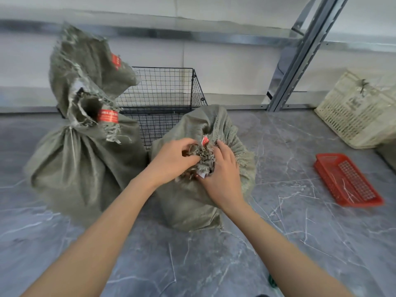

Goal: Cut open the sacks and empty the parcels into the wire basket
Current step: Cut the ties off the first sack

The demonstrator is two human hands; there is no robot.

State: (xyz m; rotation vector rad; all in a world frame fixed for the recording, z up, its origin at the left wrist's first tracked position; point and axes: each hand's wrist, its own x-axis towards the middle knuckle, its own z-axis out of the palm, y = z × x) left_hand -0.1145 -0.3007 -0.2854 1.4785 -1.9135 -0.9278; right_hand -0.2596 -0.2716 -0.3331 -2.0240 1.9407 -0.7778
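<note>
On the floor [278, 232], the left hand [171, 159] and right hand [224, 176] curl their fingers round the frayed tied neck of the near sack [188, 202]. The wire basket [171, 91] stands just behind it, the tied sack [81, 168] to its left.

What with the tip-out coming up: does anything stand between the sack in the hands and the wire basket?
Nothing visible does. The wire basket stands directly behind the sack, its near rim uncovered there. A big tied sack and a rear sack crowd its left side, off that path.
</note>
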